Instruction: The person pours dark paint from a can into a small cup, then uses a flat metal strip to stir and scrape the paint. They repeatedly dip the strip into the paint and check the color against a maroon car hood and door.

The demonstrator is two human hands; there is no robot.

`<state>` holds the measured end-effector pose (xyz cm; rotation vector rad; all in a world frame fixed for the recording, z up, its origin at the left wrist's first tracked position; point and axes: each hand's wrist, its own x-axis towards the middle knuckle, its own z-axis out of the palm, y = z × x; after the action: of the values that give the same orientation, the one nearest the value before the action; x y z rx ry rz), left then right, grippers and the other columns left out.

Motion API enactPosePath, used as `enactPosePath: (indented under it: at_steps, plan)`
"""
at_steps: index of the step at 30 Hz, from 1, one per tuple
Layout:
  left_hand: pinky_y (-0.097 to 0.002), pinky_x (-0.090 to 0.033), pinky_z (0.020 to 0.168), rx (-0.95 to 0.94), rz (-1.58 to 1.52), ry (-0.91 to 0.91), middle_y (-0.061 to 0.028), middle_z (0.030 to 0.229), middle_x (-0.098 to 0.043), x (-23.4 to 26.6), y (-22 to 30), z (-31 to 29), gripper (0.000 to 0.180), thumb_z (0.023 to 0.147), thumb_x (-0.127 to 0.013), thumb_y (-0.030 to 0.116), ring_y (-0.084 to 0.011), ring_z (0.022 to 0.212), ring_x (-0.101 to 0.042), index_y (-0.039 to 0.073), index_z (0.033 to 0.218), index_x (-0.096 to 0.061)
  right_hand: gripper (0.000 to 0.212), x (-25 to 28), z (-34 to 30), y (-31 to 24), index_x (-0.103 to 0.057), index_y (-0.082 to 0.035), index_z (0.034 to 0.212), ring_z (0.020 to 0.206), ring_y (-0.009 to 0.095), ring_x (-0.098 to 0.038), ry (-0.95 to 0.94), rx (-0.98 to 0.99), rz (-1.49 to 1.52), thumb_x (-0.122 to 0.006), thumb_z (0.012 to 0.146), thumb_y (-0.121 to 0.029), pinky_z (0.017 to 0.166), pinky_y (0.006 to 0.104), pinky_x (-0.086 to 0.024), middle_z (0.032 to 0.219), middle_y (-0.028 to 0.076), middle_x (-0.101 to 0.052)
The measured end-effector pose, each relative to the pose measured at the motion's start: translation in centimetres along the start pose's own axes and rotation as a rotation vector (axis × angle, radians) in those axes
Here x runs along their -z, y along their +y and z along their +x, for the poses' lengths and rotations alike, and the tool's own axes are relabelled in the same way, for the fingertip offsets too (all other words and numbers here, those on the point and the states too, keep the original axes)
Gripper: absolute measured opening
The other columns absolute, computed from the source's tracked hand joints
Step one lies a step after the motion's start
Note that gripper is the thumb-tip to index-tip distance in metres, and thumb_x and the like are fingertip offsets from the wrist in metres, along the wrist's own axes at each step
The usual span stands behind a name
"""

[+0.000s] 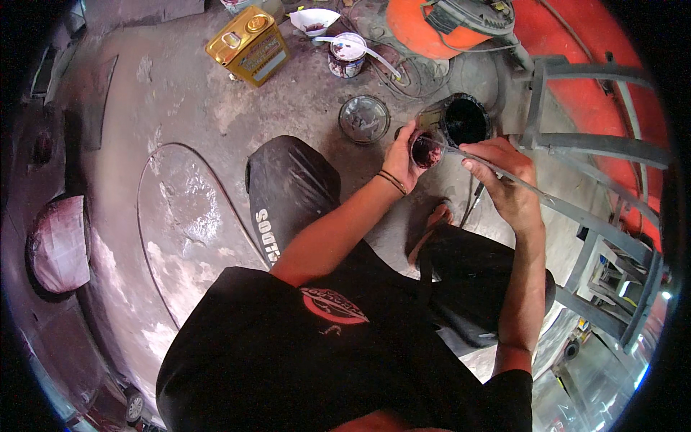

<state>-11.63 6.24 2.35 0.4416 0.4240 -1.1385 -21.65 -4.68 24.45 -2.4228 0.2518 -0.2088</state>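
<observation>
My left hand (402,160) is wrapped round a small cup (426,150) with dark red liquid inside. In my right hand (509,176), thumb and fingers pinch a thin stick (452,150), its far end at the cup's mouth. Just beyond the hands stands an open can (466,121) of very dark, glossy paint. A round metal lid (364,119) lies on the floor left of the cup. Whether the stick's tip dips into the liquid, I cannot tell.
Farther off are a gold rectangular tin (248,47), a stained white tub (347,55) with a white strip across it, a white paper funnel (314,21) and an orange machine (439,29). A grey metal frame (597,142) stands at right. A hose (142,237) loops over the floor at left.
</observation>
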Motion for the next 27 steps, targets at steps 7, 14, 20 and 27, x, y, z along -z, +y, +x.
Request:
enactPosePath:
  at_steps: [7, 14, 20, 27]
  plan:
    - [-0.0380, -0.060, 0.082, 0.015, -0.016, 0.014, -0.0094, 0.099, -0.072, 0.5, -1.1, -0.3, 0.042, 0.103, -0.058, 0.047, -0.0244, 0.090, -0.071, 0.007, 0.111, -0.064, 0.025, -0.5, 0.4, 0.0, -0.076, 0.001, 0.108, 0.084, 0.024, -0.066, -0.062, -0.009, 0.026, -0.080, 0.088, -0.014, 0.074, 0.0346, -0.052, 0.095, 0.013, -0.072]
    - [-0.0390, -0.059, 0.082, -0.016, -0.023, 0.054, -0.0080, 0.101, -0.070, 0.2, 0.2, -0.8, 0.039, 0.102, -0.060, 0.046, -0.0246, 0.091, -0.069, 0.008, 0.110, -0.064, 0.023, -1.3, -0.4, -0.2, -0.076, -0.001, 0.104, 0.085, 0.027, -0.070, -0.041, -0.104, 0.092, -0.080, 0.090, -0.019, 0.076, 0.0360, -0.054, 0.096, 0.013, -0.075]
    - [-0.0406, -0.060, 0.084, -0.050, -0.093, 0.032, -0.0094, 0.105, -0.069, -0.4, -0.2, 0.3, 0.039, 0.103, -0.060, 0.045, -0.0265, 0.094, -0.068, 0.007, 0.111, -0.063, 0.026, 0.2, -0.6, -0.4, -0.077, -0.004, 0.109, 0.089, 0.025, -0.071, 0.032, -0.223, 0.073, -0.078, 0.092, -0.022, 0.079, 0.0349, -0.054, 0.102, 0.013, -0.076]
    - [-0.0447, -0.060, 0.084, -0.100, -0.147, -0.018, -0.0145, 0.105, -0.066, -1.4, 3.3, 1.9, 0.042, 0.104, -0.056, 0.045, -0.0322, 0.094, -0.068, 0.004, 0.111, -0.059, 0.031, -1.4, -1.3, -1.1, -0.077, -0.010, 0.115, 0.081, 0.024, -0.069, -0.038, 0.008, -0.083, -0.082, 0.086, -0.017, 0.074, 0.0338, -0.054, 0.091, 0.011, -0.071]
